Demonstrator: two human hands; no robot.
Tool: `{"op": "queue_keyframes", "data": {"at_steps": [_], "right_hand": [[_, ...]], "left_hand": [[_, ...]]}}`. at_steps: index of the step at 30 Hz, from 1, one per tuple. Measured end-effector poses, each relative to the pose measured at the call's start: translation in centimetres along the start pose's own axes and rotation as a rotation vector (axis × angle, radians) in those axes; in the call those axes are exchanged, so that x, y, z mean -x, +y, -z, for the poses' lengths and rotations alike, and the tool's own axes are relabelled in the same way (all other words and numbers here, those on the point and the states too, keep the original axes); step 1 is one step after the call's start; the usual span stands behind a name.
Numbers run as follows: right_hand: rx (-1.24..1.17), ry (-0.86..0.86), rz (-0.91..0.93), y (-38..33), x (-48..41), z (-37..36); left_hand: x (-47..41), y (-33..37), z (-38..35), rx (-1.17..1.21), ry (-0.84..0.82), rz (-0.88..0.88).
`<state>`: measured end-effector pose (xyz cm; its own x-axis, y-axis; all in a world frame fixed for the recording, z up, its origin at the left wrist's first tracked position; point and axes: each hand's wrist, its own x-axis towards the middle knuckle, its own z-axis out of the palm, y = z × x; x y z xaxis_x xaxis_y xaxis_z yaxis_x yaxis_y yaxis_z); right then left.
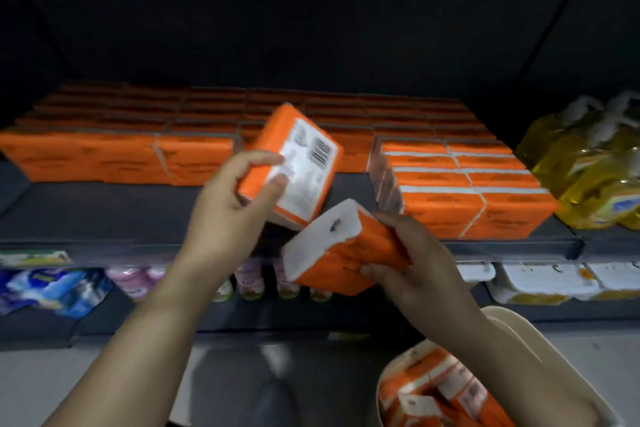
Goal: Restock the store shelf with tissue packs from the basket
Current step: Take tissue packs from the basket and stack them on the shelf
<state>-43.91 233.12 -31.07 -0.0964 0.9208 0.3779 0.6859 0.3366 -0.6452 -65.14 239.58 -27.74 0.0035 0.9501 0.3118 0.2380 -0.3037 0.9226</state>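
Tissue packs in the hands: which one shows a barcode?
The pack in the left hand, left hand; the pack in the right hand, right hand, shows only a white end.

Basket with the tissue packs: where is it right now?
Head view, bottom right corner: the beige basket is below the right hand, partly behind its forearm and lower than the shelf, with orange tissue packs inside.
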Motion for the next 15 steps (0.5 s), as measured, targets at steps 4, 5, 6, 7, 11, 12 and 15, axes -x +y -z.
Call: {"op": "queue_keyframes", "data": {"at_steps": [4,5,6,7,11,12,15], "right_hand": [[0.081,0.006,-0.011,-1.1,-4.1,-1.5],[0.109,0.008,-0.009,-1.3,-5.2,-1.6],[0.154,0.008,-0.002,-1.4,-6.4,-1.7],[0.213,-0.001,-0.001,-1.5,-7.5,-1.7],[0.422,-0.131,-0.039,-1.0,-10.7,-1.9],[0.464,-0.163,-0.039,-0.7,-11.2,-2.0],[0.628,-0.229,-0.057,-0.2,-12.8,-2.0]], "left_hand": [[-1.9,-1.8,2.7,0.168,0.261,0.118],[-2.2,-2.2,3.0,0.201,0.302,0.140],[-2.4,-2.5,3.2,0.231,0.332,0.165],[-2.6,-2.7,3.3,0.252,0.353,0.184],[-2.8,-3.3,2.9,0.272,0.377,0.207],[-3.0,-3.5,2.7,0.278,0.383,0.214],[-3.8,-3.7,2.1,0.308,0.407,0.248]]}}
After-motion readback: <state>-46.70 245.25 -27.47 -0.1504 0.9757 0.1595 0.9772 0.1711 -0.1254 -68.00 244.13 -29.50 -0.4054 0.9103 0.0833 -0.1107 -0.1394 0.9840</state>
